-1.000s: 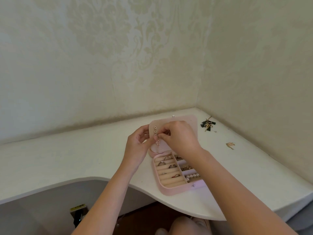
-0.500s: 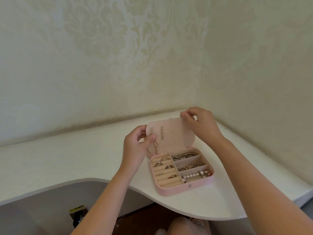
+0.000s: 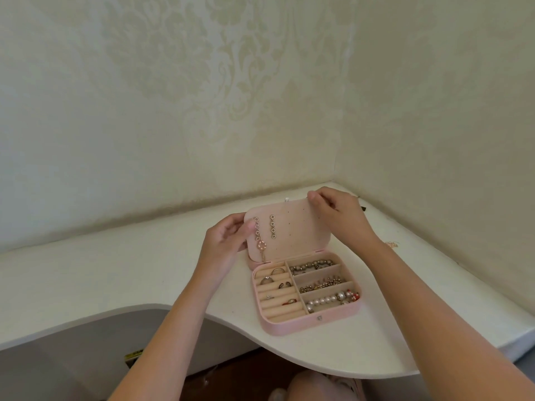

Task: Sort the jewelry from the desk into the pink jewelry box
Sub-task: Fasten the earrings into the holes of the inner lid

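The pink jewelry box (image 3: 307, 325) lies open on the white desk (image 3: 115, 270), its lid (image 3: 292, 233) tilted up. My left hand (image 3: 225, 244) grips the lid's left edge, thumb beside a long drop earring (image 3: 257, 230). A second drop earring (image 3: 272, 226) is pinned next to it. My right hand (image 3: 338, 215) pinches the lid's top right corner. Rings (image 3: 272, 280) sit in the roll slots on the left. The right compartments hold a grey bead bracelet (image 3: 311, 266), a small gold bead strand (image 3: 321, 285) and a pearl bracelet (image 3: 333, 299).
A small gold piece (image 3: 391, 243) lies on the desk right of my right forearm. A dark piece (image 3: 362, 208) peeks out behind my right hand near the wall corner. The desk's curved front edge (image 3: 231, 325) runs just below the box.
My right hand left the earrings on the lid's left side and went to the lid's top right corner. Both drop earrings now hang pinned on the lid. My left hand stayed put.
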`<state>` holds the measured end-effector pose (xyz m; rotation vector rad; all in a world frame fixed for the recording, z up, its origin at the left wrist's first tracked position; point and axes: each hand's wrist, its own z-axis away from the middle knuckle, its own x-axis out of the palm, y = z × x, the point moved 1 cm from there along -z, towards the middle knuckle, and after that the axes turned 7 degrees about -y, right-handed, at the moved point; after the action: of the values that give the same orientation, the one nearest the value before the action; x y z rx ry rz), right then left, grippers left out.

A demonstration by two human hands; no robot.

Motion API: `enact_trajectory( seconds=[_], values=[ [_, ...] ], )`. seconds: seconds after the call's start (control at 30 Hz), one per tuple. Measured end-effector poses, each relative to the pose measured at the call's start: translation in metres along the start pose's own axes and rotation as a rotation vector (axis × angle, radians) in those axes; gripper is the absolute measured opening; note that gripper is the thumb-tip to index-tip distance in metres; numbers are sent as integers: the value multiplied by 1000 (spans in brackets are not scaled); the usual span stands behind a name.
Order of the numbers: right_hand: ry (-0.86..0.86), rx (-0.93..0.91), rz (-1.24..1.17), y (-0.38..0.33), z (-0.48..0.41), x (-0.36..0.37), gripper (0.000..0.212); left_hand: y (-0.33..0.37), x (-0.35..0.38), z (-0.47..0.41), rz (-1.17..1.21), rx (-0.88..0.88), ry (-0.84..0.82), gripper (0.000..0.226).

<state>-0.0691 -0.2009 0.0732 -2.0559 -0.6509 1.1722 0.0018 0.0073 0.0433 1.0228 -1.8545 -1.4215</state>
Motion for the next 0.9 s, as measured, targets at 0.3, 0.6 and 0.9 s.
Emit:
enact_trajectory(
  seconds=[0.3, 0.6, 0.9],
  values=[
    [-52, 7, 7, 4, 4, -6, 28, -1, -1, -4, -49, -7, -6, 26],
    [-60, 317, 399, 52, 19, -71, 22, 4, 12, -1, -30, 39, 48, 17],
    [62, 640, 333, 106, 45, -101, 28, 0, 27, -3, -97, 67, 135, 5]
  ],
)
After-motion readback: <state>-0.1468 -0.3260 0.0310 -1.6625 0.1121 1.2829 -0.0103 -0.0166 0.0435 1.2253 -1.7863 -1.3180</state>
